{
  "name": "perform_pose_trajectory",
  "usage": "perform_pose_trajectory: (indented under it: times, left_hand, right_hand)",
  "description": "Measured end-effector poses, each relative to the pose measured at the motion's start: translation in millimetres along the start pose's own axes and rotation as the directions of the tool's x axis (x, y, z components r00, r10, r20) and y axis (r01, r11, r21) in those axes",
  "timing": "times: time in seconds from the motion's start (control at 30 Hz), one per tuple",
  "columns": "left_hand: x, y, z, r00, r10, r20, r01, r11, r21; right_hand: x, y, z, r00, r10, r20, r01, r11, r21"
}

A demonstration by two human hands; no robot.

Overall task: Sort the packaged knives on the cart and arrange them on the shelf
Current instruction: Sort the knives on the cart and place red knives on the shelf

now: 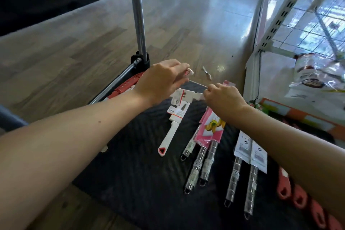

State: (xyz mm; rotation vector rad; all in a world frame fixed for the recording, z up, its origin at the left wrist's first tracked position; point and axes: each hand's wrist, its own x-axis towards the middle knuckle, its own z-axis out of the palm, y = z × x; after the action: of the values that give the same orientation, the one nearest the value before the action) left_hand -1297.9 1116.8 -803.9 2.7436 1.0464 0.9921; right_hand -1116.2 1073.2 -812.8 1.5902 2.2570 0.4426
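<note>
black cart deck (141,183) carries packaged knives (205,147); both hands pinch white packaging (188,97).

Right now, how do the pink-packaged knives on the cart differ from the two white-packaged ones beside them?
The pink-packaged knives have pink sleeves with a yellow fruit picture; the white-packaged knives have plain white cards with barcodes. The pink ones overlap in a loose bunch, the right hand at their far end; the white ones lie side by side, untouched. Both groups have wrapped metal handles pointing toward the camera on the black cart deck.

Both forearms are bare, no sleeves in view; left hand (160,78) and right hand (223,97) wear nothing.
</note>
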Motion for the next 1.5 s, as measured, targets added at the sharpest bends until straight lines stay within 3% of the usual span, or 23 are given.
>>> perform_pose_trajectory:
  times: [0.1, 0.17, 0.27, 0.37, 0.6, 0.8, 0.93, 1.2, 1.37, 1.5]
  left_hand:
    - [-4.7, 9.9, -10.9, 0.992, 0.123, 0.033, -0.122, 0.992, -0.030]
    - [-6.7, 15.2, -16.5, 0.974, 0.219, 0.066, -0.217, 0.976, -0.029]
    - [-11.7, 21.0, -24.1, 0.932, 0.338, 0.133, -0.336, 0.941, -0.034]
    - [-21.4, 23.9, -25.9, 0.865, 0.457, 0.206, -0.465, 0.885, -0.015]
    - [-34.5, 22.6, -31.9, 0.692, 0.614, 0.379, -0.654, 0.756, -0.031]
    - [-57.4, 4.1, -31.2, 0.548, 0.703, 0.454, -0.774, 0.632, -0.043]
    - [-74.0, -8.5, -32.8, 0.428, 0.752, 0.502, -0.848, 0.525, -0.064]
    - [-88.2, -27.9, -25.0, 0.300, 0.709, 0.638, -0.895, 0.442, -0.070]
    - [-88.4, -28.0, -17.5, 0.280, 0.705, 0.652, -0.892, 0.442, -0.096]
    - [-87.1, -27.1, -14.6, 0.317, 0.715, 0.623, -0.883, 0.462, -0.080]
  right_hand:
    - [-13.1, 3.5, 3.5, 0.993, 0.115, 0.001, -0.114, 0.981, 0.158]
    - [-18.0, 4.4, 5.5, 0.971, 0.233, 0.043, -0.234, 0.910, 0.343]
    - [-21.3, 2.2, 5.4, 0.922, 0.351, 0.161, -0.374, 0.710, 0.597]
    - [-22.3, -3.5, 1.1, 0.881, 0.378, 0.285, -0.454, 0.499, 0.738]
    - [-23.1, -25.3, -10.5, 0.805, 0.340, 0.485, -0.557, 0.153, 0.816]
    - [-28.7, -45.0, -16.7, 0.729, 0.251, 0.637, -0.625, -0.139, 0.769]
    - [-29.6, -57.9, -22.3, 0.720, 0.213, 0.661, -0.622, -0.226, 0.750]
    - [-22.2, -88.6, -16.7, 0.692, 0.190, 0.696, -0.648, -0.259, 0.716]
    - [-21.2, -99.3, -11.4, 0.691, 0.174, 0.702, -0.661, -0.242, 0.710]
    - [-22.3, -98.4, -8.9, 0.699, 0.192, 0.688, -0.651, -0.227, 0.725]
